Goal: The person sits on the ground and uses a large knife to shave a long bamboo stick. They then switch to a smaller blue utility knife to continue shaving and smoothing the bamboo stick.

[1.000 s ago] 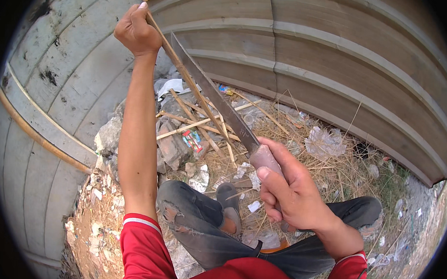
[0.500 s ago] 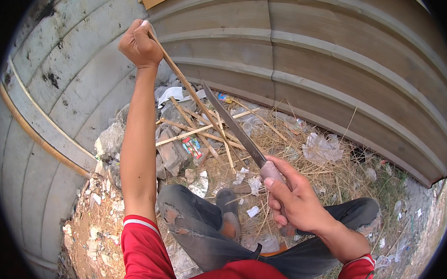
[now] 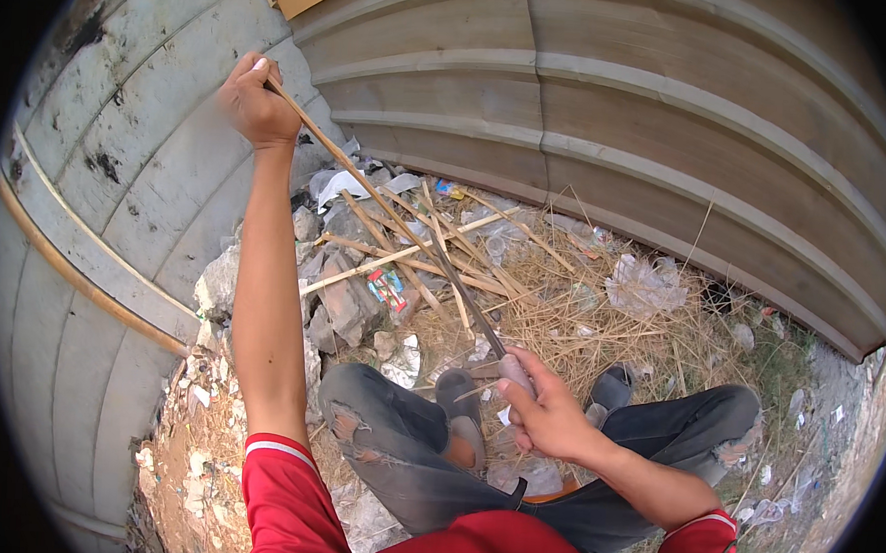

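My left hand (image 3: pixel 263 103), its arm stretched out far to the left, is closed on the upper end of a long thin bamboo strip (image 3: pixel 344 161). The strip slants down to the right toward my right hand (image 3: pixel 556 408). That hand is wrapped round the pale handle of a long-bladed knife (image 3: pixel 483 321). The dark blade, seen nearly edge-on, lies in line with the strip and overlaps its lower part. Whether edge and strip touch is hard to make out. A thin pale sliver (image 3: pixel 478 390) shows beside the knife handle.
Several cut strips (image 3: pixel 404 258) lie crossed on rocks (image 3: pixel 348 302) and dry straw beyond my knees. A ribbed metal sheet (image 3: pixel 629 97) closes off the far side, and a grey panel wall (image 3: pixel 140 194) the left. Plastic scraps (image 3: pixel 645 285) litter the ground.
My right hand and the knife have moved down and left, and the blade has turned from broadside to nearly edge-on along the strip. My left hand has shifted slightly left and down.
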`<state>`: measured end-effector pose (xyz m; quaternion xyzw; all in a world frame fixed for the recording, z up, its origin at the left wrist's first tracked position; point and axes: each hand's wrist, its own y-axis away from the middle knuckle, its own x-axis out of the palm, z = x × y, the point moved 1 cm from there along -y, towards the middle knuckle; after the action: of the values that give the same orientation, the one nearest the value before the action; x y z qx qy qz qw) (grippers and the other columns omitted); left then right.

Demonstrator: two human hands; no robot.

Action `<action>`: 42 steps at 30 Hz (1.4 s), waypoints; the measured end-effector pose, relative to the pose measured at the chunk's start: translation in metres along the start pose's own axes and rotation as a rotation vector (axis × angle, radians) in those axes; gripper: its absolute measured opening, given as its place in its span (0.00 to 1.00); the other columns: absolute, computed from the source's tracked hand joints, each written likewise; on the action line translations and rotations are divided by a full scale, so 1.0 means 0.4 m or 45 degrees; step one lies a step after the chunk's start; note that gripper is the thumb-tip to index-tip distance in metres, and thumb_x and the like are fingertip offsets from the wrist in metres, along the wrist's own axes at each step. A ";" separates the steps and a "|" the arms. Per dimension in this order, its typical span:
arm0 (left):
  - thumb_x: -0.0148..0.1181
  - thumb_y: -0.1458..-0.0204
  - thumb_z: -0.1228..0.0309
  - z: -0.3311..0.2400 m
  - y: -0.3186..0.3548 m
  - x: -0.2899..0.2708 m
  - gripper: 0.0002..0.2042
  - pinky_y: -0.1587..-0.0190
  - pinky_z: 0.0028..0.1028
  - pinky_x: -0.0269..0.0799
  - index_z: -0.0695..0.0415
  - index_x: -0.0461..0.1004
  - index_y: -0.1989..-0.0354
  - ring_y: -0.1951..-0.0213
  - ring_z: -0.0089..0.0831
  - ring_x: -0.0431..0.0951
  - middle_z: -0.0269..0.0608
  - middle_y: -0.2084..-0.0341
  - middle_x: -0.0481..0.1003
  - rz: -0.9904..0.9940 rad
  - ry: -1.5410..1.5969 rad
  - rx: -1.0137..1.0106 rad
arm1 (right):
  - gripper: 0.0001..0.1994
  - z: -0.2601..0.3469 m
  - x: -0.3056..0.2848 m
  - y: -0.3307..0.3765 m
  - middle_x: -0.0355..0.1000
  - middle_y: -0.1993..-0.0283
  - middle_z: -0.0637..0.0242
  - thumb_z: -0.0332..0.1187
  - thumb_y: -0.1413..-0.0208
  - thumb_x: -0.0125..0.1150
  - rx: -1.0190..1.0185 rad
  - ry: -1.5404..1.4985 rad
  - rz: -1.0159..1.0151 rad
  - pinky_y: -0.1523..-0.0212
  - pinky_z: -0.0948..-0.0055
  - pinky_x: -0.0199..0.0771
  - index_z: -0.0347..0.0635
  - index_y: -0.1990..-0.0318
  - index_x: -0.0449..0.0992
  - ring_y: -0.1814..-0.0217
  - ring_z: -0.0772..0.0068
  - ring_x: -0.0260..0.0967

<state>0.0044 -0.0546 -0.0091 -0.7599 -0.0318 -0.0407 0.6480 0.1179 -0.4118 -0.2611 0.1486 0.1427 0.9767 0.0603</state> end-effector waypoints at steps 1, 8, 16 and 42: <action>0.47 0.45 0.71 0.010 -0.015 -0.023 0.15 0.75 0.27 0.49 0.61 0.61 0.84 0.79 0.21 0.57 0.33 0.86 0.60 0.001 -0.073 0.028 | 0.29 -0.044 -0.037 -0.013 0.63 0.74 0.69 0.34 0.30 0.55 0.181 -0.142 -0.098 0.82 0.75 0.65 0.47 0.26 0.53 0.83 0.79 0.58; 0.45 0.39 0.67 0.075 0.018 -0.031 0.16 0.73 0.27 0.56 0.61 0.64 0.79 0.78 0.25 0.62 0.36 0.80 0.64 -0.089 0.013 -0.261 | 0.30 -0.073 -0.060 -0.025 0.63 0.75 0.70 0.32 0.30 0.55 -0.200 -0.214 -0.468 0.84 0.77 0.63 0.45 0.25 0.52 0.84 0.82 0.59; 0.48 0.37 0.62 0.076 0.050 -0.066 0.14 0.71 0.24 0.63 0.63 0.70 0.59 0.78 0.28 0.69 0.38 0.79 0.68 -0.300 0.330 -0.556 | 0.30 0.113 -0.052 0.009 0.63 0.76 0.72 0.27 0.32 0.52 -0.746 -0.257 -0.580 0.85 0.81 0.60 0.40 0.25 0.51 0.86 0.85 0.57; 0.39 0.28 0.61 -0.030 0.358 -0.459 0.12 0.55 0.34 0.68 0.53 0.64 0.63 0.55 0.38 0.77 0.38 0.68 0.73 -0.275 0.117 -1.054 | 0.30 -1.036 -0.707 0.604 0.74 0.53 0.51 0.32 0.40 0.61 0.138 1.236 -2.074 0.50 0.62 0.72 0.39 0.30 0.63 0.53 0.54 0.75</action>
<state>-0.1642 -0.0882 -0.1667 -0.9455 -0.0632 -0.1515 0.2811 0.2404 -0.7951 -0.6459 -0.4164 0.2572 0.5813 0.6500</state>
